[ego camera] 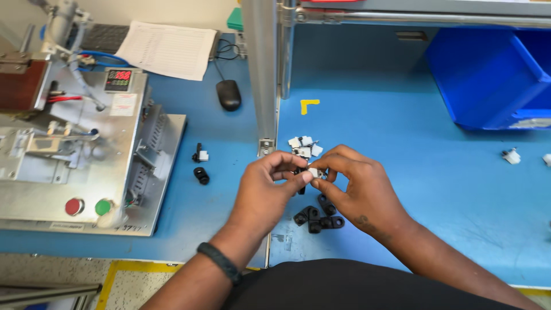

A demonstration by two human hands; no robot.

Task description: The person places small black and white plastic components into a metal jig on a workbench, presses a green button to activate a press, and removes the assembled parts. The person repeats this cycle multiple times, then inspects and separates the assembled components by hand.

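Pinching white clip (orientation unclear)

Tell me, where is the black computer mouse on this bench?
The black computer mouse sits toward the back of the blue table, left of the upright metal post and just below the printed paper sheet, well beyond both hands.

Your arms are bare to the elbow, no sleeves in view; a dark band circles your left wrist, and a small dark mark, possibly a tattoo, sits near your right wrist
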